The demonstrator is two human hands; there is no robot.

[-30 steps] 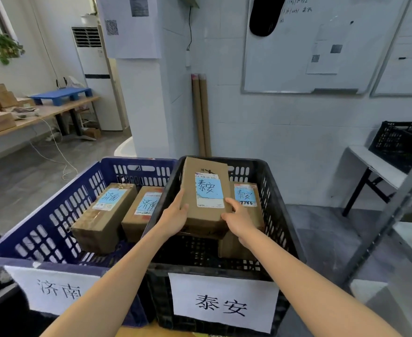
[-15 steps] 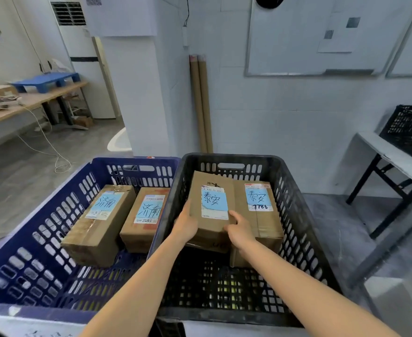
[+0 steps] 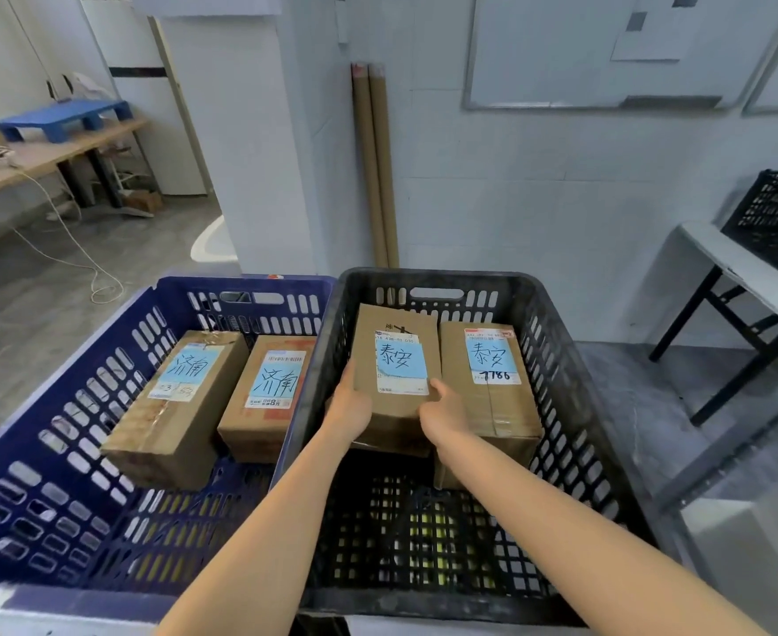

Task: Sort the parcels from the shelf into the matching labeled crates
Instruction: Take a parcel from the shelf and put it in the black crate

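Note:
A brown cardboard parcel with a blue handwritten label sits low inside the black crate, close beside a second labeled parcel on its right. My left hand grips its near left edge. My right hand holds its near right corner, thumb on top. The blue crate to the left holds two parcels with blue labels, one at the left and one at the right.
Two cardboard tubes lean on the white wall behind the crates. A white folding table with another black crate stands at the right. A wooden bench and a loose cable lie at the far left.
Both hands lowered the parcel from above the black crate down into it, next to the other parcel. The view tilted downward and moved closer.

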